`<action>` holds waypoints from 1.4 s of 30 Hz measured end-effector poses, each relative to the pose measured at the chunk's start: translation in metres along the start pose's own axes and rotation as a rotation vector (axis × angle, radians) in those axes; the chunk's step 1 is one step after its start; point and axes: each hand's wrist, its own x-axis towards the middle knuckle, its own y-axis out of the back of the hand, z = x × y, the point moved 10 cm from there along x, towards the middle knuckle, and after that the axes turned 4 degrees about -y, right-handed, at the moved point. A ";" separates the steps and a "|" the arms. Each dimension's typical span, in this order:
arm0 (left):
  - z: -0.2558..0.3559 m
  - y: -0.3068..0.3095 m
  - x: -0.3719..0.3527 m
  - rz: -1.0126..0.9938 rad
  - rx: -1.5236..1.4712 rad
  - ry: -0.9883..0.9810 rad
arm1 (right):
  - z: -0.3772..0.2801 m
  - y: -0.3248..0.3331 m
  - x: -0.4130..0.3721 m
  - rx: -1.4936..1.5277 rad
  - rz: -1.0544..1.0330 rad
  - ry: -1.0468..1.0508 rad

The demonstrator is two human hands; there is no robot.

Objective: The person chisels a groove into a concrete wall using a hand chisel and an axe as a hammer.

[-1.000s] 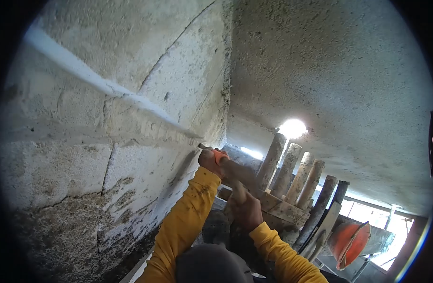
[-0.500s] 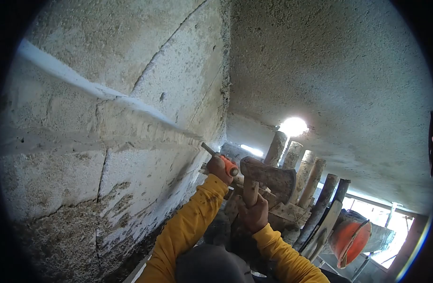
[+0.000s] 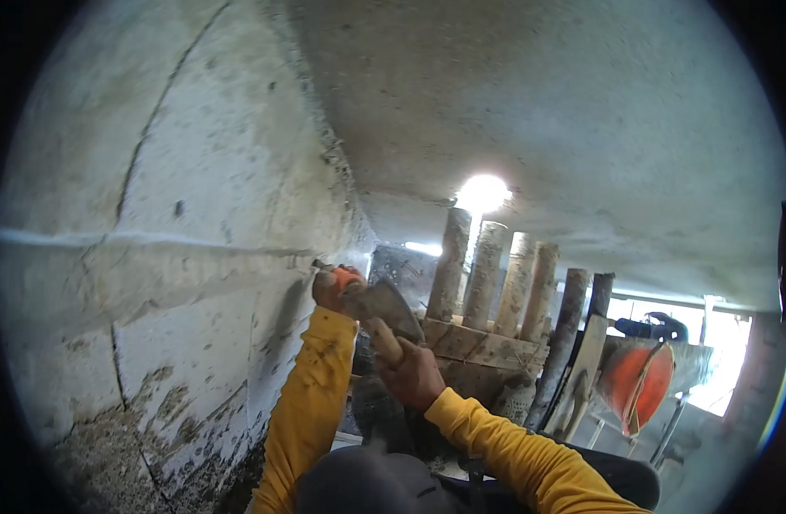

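Note:
My left hand (image 3: 326, 293) is wrapped round a chisel (image 3: 348, 278) with an orange grip, its metal end up against the concrete wall (image 3: 213, 317). The chisel meets the wall at the far end of a long horizontal ledge (image 3: 179, 250), close to the corner. In my right hand (image 3: 417, 377) is the wooden handle of an axe (image 3: 391, 308). The blunt back of the axe head overlaps the chisel's near end in this view, while its wide blade faces away to the right.
Several upright wooden poles (image 3: 485, 274) stand ahead, behind wooden boards (image 3: 487, 347). An orange hard hat (image 3: 637, 385) hangs at the right by a bright opening. The rough concrete ceiling (image 3: 581, 137) slopes low overhead. A grey rounded shape (image 3: 367, 480) is directly below me.
The axe has swung left and down from beside the chisel to its near end. The view has turned, shifting the wall and poles leftward. Both grips stay the same.

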 end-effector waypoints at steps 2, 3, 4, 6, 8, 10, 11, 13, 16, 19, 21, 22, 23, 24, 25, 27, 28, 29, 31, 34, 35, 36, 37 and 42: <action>-0.004 0.038 -0.007 0.475 -0.292 -0.003 | -0.004 0.001 -0.009 0.066 0.099 0.119; 0.000 0.022 -0.010 0.363 -0.100 0.002 | -0.008 0.001 -0.013 0.108 0.142 0.188; -0.004 0.007 -0.016 0.332 -0.107 0.044 | -0.014 0.003 -0.017 0.147 0.183 0.261; -0.007 -0.021 -0.021 0.259 -0.116 0.129 | -0.005 -0.002 -0.001 0.027 0.065 0.115; 0.009 -0.002 -0.013 0.121 0.080 0.113 | 0.000 -0.003 0.004 -0.126 -0.057 -0.026; -0.012 0.017 -0.018 0.346 -0.539 0.346 | 0.002 -0.001 0.001 0.041 0.047 0.110; -0.018 -0.010 -0.027 0.201 -0.375 0.334 | 0.003 -0.002 -0.003 0.119 0.082 0.159; -0.019 -0.013 -0.030 0.330 -0.244 0.215 | 0.010 -0.009 -0.003 0.208 0.080 0.168; -0.006 0.003 -0.026 0.453 -0.120 0.045 | 0.020 -0.013 0.015 -0.043 -0.047 -0.051; 0.006 0.038 -0.011 0.517 0.008 -0.078 | 0.040 -0.006 0.016 0.098 0.052 -0.006; -0.003 0.052 -0.010 0.360 0.328 -0.136 | 0.059 -0.005 0.012 0.298 0.094 -0.064; -0.016 0.039 -0.016 0.311 0.422 -0.127 | 0.056 0.001 0.011 0.302 0.106 -0.083; -0.028 0.029 -0.022 0.261 0.514 -0.122 | 0.045 0.010 0.010 0.308 0.122 -0.096; -0.032 0.030 -0.023 0.351 0.528 -0.129 | 0.032 0.022 0.011 0.315 0.141 -0.103; -0.037 0.034 -0.025 0.441 0.541 -0.135 | 0.018 0.030 0.010 0.336 0.113 -0.120; -0.060 0.008 -0.037 0.669 0.160 -0.068 | 0.008 0.041 0.014 0.335 0.156 -0.021; -0.057 0.003 -0.036 0.661 0.159 -0.119 | 0.003 0.045 0.015 0.334 0.178 0.027; -0.053 -0.001 -0.037 0.654 0.157 -0.170 | 0.004 0.045 0.015 0.339 0.180 0.028; -0.046 0.003 -0.037 0.678 0.145 -0.222 | 0.005 0.045 0.014 0.349 0.180 0.027; -0.028 0.024 -0.025 0.702 0.072 -0.203 | 0.005 0.040 0.009 0.314 0.145 -0.010; -0.025 0.034 -0.019 0.671 0.014 -0.178 | 0.003 0.039 0.008 0.301 0.137 -0.013; -0.023 0.044 -0.016 0.641 -0.043 -0.151 | 0.000 0.037 0.007 0.290 0.130 -0.017; -0.018 0.038 -0.015 0.579 -0.034 -0.139 | -0.001 0.035 0.007 0.277 0.124 -0.021; -0.007 0.054 -0.016 0.668 -0.084 -0.111 | -0.003 0.024 -0.005 0.169 0.249 0.075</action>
